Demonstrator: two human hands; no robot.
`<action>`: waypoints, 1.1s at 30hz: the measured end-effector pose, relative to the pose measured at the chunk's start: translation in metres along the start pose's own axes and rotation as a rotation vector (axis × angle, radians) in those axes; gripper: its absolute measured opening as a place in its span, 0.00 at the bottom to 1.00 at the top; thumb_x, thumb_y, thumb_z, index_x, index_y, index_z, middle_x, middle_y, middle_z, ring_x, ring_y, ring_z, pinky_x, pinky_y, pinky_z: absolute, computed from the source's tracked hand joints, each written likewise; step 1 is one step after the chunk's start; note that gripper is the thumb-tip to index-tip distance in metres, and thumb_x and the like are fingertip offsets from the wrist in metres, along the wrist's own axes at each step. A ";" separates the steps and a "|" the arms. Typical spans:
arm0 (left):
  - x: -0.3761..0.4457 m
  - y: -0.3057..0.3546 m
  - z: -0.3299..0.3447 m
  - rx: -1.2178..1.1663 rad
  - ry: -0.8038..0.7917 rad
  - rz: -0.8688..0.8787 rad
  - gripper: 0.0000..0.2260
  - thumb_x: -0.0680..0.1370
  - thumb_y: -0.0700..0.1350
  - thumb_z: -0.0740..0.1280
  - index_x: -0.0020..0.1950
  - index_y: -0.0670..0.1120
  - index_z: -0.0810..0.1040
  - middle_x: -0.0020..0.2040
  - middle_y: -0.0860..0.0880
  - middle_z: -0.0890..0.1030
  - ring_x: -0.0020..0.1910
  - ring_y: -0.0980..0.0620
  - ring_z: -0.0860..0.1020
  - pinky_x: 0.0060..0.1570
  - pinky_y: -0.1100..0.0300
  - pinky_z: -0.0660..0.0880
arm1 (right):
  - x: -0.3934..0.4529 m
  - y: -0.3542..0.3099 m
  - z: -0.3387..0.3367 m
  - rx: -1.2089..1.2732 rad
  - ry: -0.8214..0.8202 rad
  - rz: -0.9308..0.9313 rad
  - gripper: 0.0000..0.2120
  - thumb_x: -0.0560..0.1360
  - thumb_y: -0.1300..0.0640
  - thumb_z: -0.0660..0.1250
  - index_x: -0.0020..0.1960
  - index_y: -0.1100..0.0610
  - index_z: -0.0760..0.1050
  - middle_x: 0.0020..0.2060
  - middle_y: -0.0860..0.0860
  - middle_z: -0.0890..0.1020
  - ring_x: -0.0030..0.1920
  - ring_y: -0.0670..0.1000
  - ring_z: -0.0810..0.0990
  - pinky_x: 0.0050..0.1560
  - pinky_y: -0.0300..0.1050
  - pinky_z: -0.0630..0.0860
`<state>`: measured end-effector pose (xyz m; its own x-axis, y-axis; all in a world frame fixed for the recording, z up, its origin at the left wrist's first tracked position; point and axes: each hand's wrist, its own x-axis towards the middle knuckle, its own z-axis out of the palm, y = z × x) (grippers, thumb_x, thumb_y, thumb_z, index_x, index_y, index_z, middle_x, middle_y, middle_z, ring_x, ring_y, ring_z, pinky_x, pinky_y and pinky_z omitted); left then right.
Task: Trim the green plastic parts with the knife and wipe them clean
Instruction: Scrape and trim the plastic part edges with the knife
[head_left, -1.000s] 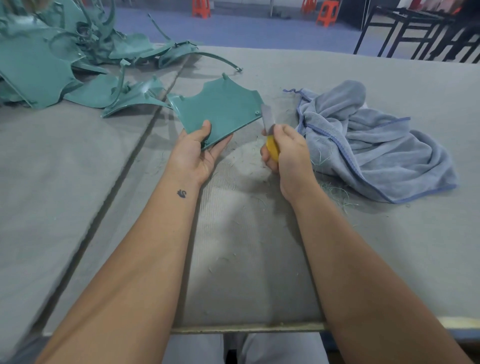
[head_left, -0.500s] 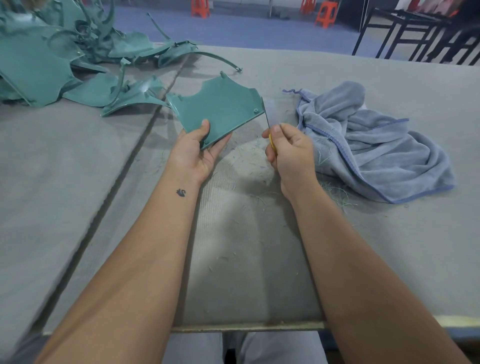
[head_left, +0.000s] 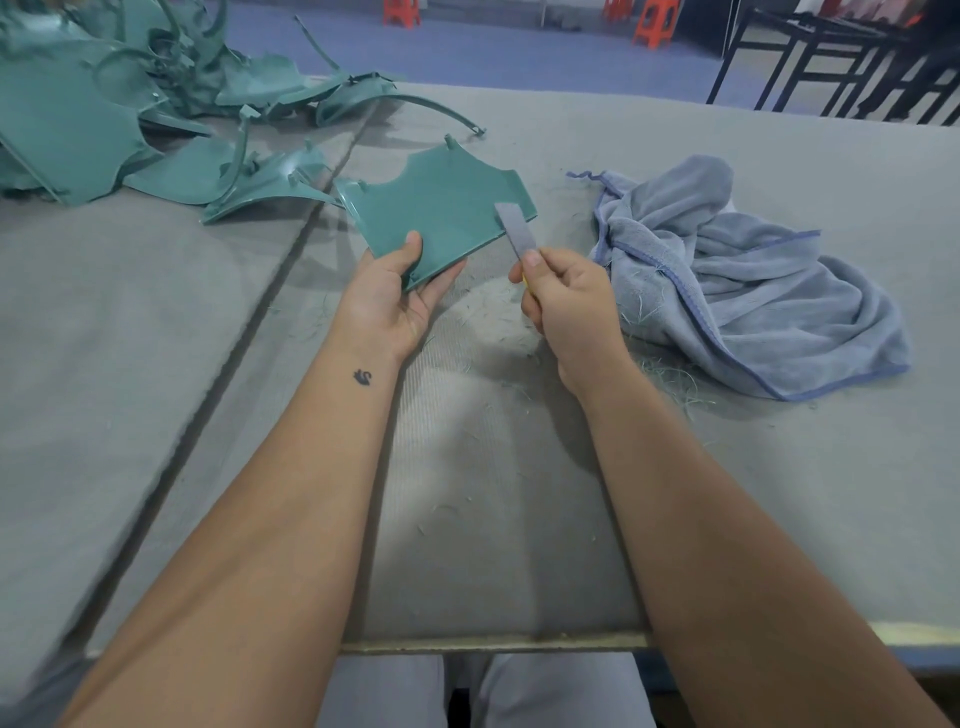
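My left hand (head_left: 392, 296) holds a flat green plastic part (head_left: 436, 218) by its near corner, thumb on top, fingers underneath. The part is lifted and tilted over the grey table. My right hand (head_left: 563, 301) grips a knife (head_left: 514, 228) with a grey blade and a yellow handle that is mostly hidden in my fist. The blade lies against the part's right edge near its far corner. A crumpled blue-grey cloth (head_left: 753, 280) lies on the table to the right of my right hand.
A heap of green plastic parts (head_left: 130, 114) fills the far left of the grey table (head_left: 156, 338). Thin green shavings (head_left: 493, 322) litter the surface under my hands and beside the cloth. The table's front edge (head_left: 493, 644) is close to my lap. Dark frames (head_left: 831, 67) and orange stools stand beyond.
The knife blade has moved left from beside the part onto its right edge. My left hand keeps hold of the part, which has turned a little.
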<state>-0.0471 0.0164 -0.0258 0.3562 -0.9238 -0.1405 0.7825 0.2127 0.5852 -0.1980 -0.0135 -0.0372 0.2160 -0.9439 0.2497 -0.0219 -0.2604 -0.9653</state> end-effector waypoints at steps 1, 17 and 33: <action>0.000 0.000 0.000 -0.004 0.001 -0.002 0.15 0.82 0.34 0.58 0.69 0.39 0.70 0.64 0.38 0.77 0.47 0.43 0.81 0.38 0.52 0.83 | 0.000 0.000 -0.001 0.022 0.011 0.000 0.14 0.81 0.61 0.59 0.37 0.56 0.73 0.21 0.48 0.64 0.24 0.46 0.60 0.26 0.39 0.58; -0.006 -0.004 0.004 -0.105 -0.032 -0.061 0.16 0.82 0.34 0.59 0.70 0.35 0.69 0.57 0.39 0.80 0.48 0.44 0.83 0.37 0.52 0.83 | -0.004 -0.002 0.003 -0.075 -0.062 -0.072 0.14 0.81 0.62 0.59 0.37 0.55 0.72 0.23 0.50 0.65 0.24 0.45 0.62 0.28 0.40 0.60; -0.008 -0.004 0.004 -0.139 -0.043 -0.106 0.06 0.81 0.34 0.60 0.56 0.34 0.74 0.48 0.37 0.82 0.51 0.44 0.81 0.41 0.51 0.83 | -0.006 -0.006 0.002 -0.009 -0.072 -0.121 0.11 0.82 0.61 0.57 0.44 0.55 0.74 0.29 0.55 0.69 0.29 0.50 0.66 0.30 0.41 0.65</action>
<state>-0.0549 0.0221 -0.0235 0.2481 -0.9555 -0.1594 0.8788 0.1527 0.4521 -0.1971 -0.0062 -0.0329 0.2875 -0.8884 0.3579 -0.0002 -0.3738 -0.9275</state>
